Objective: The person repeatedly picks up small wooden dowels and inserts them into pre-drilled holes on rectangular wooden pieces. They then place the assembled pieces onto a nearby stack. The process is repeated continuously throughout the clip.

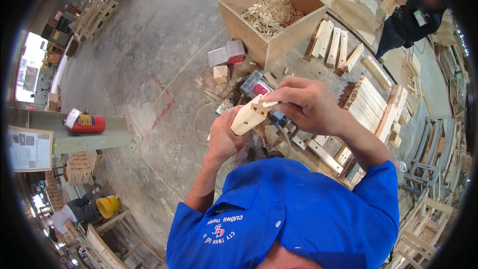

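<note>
OK, L hand (pixel 225 133) fingers gripping 1 wood blk (pixel 245 121), R hand (pixel 312 105) fingers pinching 1 dowel (pixel 270 103) at blk end.

Peg (pixel 269 103) R of blk (pixel 248 116), prob. touching

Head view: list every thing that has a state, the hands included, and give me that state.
Wooden piece: gripped, open holes showing in its end
Dowel: pinched at the piece's end; how far in, cannot tell
Left hand: closed around the wooden piece
Right hand: fingertips closed on the dowel
Wooden box: open-topped, partly filled
Small wooden pegs: loose, heaped inside the box
</note>
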Motion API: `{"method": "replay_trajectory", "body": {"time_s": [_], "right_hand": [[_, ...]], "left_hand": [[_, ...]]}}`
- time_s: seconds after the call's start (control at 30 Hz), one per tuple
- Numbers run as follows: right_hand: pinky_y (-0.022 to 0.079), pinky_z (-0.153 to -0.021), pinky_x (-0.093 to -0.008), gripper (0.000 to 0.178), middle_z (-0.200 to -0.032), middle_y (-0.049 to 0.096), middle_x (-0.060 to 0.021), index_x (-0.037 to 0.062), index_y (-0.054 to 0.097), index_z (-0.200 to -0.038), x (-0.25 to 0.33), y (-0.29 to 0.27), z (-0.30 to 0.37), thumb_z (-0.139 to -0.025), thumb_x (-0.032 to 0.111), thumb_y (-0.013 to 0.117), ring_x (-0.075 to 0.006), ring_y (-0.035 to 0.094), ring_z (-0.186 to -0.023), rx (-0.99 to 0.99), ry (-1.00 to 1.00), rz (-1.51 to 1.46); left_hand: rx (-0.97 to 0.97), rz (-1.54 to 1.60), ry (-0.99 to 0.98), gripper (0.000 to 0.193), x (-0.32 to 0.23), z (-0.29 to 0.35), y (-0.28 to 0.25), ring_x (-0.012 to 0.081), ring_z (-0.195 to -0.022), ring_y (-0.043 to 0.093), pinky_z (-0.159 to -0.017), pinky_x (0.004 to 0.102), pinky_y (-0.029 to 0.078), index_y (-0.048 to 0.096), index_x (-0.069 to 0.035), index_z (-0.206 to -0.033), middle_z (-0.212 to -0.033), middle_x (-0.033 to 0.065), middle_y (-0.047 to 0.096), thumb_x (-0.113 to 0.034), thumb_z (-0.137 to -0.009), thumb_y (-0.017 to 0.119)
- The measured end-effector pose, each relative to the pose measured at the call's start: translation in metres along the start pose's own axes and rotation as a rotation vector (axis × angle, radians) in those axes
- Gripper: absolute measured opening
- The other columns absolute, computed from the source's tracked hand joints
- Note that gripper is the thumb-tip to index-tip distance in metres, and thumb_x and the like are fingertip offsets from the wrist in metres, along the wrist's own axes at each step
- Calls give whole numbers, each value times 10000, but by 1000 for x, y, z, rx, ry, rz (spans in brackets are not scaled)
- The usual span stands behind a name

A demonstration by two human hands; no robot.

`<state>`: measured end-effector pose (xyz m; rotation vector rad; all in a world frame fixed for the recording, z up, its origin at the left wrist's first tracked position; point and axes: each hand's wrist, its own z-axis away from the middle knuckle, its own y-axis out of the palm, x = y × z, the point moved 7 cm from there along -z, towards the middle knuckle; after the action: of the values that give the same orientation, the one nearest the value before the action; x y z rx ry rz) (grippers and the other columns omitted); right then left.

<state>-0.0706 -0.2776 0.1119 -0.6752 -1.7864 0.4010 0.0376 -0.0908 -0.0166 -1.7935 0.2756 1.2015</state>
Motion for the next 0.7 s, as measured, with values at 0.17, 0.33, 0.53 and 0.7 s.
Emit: {"method": "replay_trajectory", "body": {"time_s": [0.17, 0.33, 0.53, 0.7], "right_hand": [[608, -769, -449, 177, -1025, 716, -110, 94, 740, -1128, 10, 7, -12, -953, 77, 753, -358, 740, -929, 103, -31, 98], [607, -751, -448, 202, -984, 682, -86, 96, 715, -1089, 11, 11, -16, -890, 66, 735, -341, 730, -910, 163, -94, 280], [599, -745, -444, 231, -945, 636, -75, 94, 688, -1042, 15, 20, -20, -822, 54, 745, -312, 711, -928, 216, -202, 361], [601, -751, -436, 199, -947, 646, -72, 100, 705, -1045, 4, 24, -25, -859, 102, 775, -310, 716, -926, 258, -181, 353]], "left_hand": [[66, -47, -37, 563, -4, -2, 3, 417, -1140, 693, -984, 491, 551, 666, -101, -1363, -1217, 176, 731, -182, -824, 807], [53, -82, -12, 560, -1, -1, 1, 413, -1112, 695, -972, 500, 551, 672, -104, -1346, -1185, 173, 730, -199, -812, 811], [51, -111, 44, 564, 5, -1, 1, 410, -1093, 694, -949, 504, 547, 675, -82, -1329, -1174, 168, 731, -213, -799, 817], [69, -133, 20, 546, -1, -11, -2, 402, -1076, 697, -936, 493, 546, 686, -101, -1307, -1162, 155, 734, -206, -788, 821]]}}
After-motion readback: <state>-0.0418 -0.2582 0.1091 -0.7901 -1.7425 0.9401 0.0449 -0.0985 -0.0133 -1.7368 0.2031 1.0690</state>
